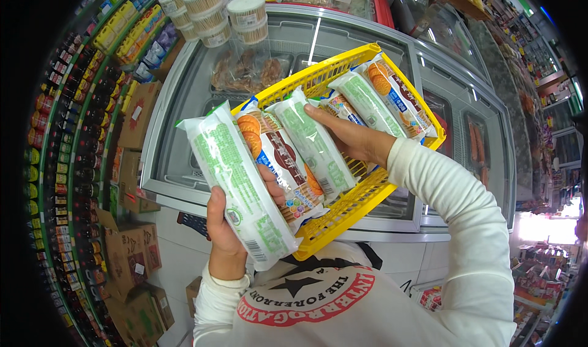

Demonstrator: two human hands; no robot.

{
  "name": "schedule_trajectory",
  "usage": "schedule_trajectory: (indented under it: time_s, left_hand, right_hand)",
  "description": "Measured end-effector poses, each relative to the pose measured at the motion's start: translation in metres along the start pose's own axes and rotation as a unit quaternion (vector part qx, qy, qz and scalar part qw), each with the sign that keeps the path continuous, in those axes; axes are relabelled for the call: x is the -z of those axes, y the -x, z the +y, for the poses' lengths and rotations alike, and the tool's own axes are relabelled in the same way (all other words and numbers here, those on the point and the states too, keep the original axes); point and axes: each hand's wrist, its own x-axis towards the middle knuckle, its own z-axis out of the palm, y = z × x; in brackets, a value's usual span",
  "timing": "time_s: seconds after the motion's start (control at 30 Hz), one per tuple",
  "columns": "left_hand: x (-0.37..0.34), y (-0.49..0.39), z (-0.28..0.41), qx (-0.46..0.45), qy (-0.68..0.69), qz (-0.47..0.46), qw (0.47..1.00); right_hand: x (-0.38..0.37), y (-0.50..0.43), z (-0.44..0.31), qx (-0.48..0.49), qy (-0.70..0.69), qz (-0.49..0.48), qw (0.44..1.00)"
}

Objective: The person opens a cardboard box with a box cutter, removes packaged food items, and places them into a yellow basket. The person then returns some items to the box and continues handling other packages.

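A yellow plastic basket (pixel 363 204) sits on a glass-topped chest freezer, with several long packs of biscuits in it. My left hand (pixel 228 225) grips a biscuit pack (pixel 241 191) whose white and green back faces up, at the basket's left end; its fingertips show between this pack and the neighbouring milk biscuit pack (pixel 280 163). My right hand (pixel 351 133) reaches into the basket, its thumb on another green-printed biscuit pack (pixel 314 145); its other fingers are hidden. Right of that hand lie more packs, among them a green-backed one (pixel 370 103) and a brown-and-white one (pixel 397 94).
Stacked tubs of toothpicks (pixel 248 18) stand on the freezer's far left corner. Packaged meat (pixel 245 71) shows beneath the glass. Shelves of bottles (pixel 92 147) line the left side, with cardboard boxes (pixel 131 250) on the floor before them. Further freezer sections (pixel 477 131) extend right.
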Motion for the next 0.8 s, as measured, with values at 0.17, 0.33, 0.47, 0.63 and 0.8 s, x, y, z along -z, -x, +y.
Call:
schedule_trajectory:
  time_s: [0.17,0.33,0.47,0.63,0.8]
  left_hand:
    - [-0.001,0.000,0.002,0.010,-0.035,-0.001,0.999]
    - [-0.005,-0.002,0.002,-0.008,-0.052,0.011,0.999]
    - [-0.005,-0.005,0.000,-0.012,0.016,0.001,1.000]
    - [-0.003,-0.006,-0.003,-0.007,0.015,-0.005,1.000]
    - [-0.002,-0.007,0.000,0.002,0.024,-0.014,1.000]
  right_hand:
    - [-0.011,0.007,-0.009,0.045,0.059,-0.020,0.997]
    - [-0.014,0.006,-0.025,0.039,0.109,0.035,0.993]
    - [-0.003,0.005,-0.035,-0.033,0.157,0.142,0.977]
    - [-0.014,-0.001,-0.010,0.094,0.396,0.176,0.896]
    - [-0.002,0.014,-0.001,0.160,0.506,0.206,0.822]
